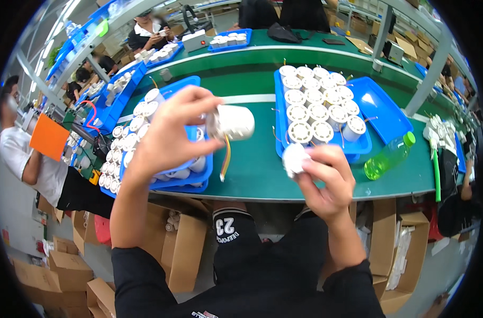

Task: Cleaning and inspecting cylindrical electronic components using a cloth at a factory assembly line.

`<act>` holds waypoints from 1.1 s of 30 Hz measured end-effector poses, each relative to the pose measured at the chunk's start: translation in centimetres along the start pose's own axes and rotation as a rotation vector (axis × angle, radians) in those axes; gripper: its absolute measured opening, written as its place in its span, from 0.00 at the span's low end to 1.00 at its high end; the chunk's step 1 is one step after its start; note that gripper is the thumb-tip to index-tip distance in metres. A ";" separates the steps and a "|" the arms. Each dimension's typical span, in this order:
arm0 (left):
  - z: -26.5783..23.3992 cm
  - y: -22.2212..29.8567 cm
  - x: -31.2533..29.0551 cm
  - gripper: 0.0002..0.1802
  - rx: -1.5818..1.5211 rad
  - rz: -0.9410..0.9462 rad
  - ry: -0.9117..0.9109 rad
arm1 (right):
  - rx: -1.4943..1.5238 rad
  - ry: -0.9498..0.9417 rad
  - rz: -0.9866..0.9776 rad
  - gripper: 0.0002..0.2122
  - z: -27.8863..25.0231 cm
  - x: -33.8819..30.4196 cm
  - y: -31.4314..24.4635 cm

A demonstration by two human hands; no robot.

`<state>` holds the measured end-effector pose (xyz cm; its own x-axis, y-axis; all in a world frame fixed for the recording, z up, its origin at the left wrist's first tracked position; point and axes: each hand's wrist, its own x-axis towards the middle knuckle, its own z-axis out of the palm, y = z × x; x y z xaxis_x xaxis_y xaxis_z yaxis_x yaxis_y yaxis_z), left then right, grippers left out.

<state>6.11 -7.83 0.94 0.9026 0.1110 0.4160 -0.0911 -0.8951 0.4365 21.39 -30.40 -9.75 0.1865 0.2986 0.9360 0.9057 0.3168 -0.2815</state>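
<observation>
Left hand (170,130), half-closed, grips white cylinder (237,123); right hand (329,183) pinches small part (294,160). Green table (252,167) shows between trays (362,146); shorts (299,249) bear white print (225,227).

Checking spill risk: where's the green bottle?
Head view, right side: the green bottle is on the green table, beside the right-hand blue tray of white cylinders.

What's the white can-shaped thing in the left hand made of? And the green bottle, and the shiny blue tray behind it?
The white cylinder: probably hard plastic, smooth with a soft sheen.
The bottle: likely clear plastic, since light shows through its green sides.
The tray: looks like glossy plastic, with one even blue and a bright glare spot.
</observation>
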 end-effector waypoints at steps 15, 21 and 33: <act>8.2 4.6 -5.8 0.33 -0.688 0.013 -0.238 | 1.113 -0.190 0.617 0.06 -0.2 -2.7 0.3; 15.1 3.7 -7.8 0.41 -1.038 0.001 0.256 | 1.418 0.379 1.027 0.05 2.9 -7.8 -3.2; 20.4 4.7 -7.1 0.29 -1.623 -0.613 0.505 | -0.326 0.078 0.027 0.12 0.5 -4.5 1.1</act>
<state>7.89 -21.64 -16.27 0.7898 0.6117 -0.0452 -0.3860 0.5531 0.7383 21.32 -30.89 -14.35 0.2296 0.2295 0.9458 0.9717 0.0014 -0.2362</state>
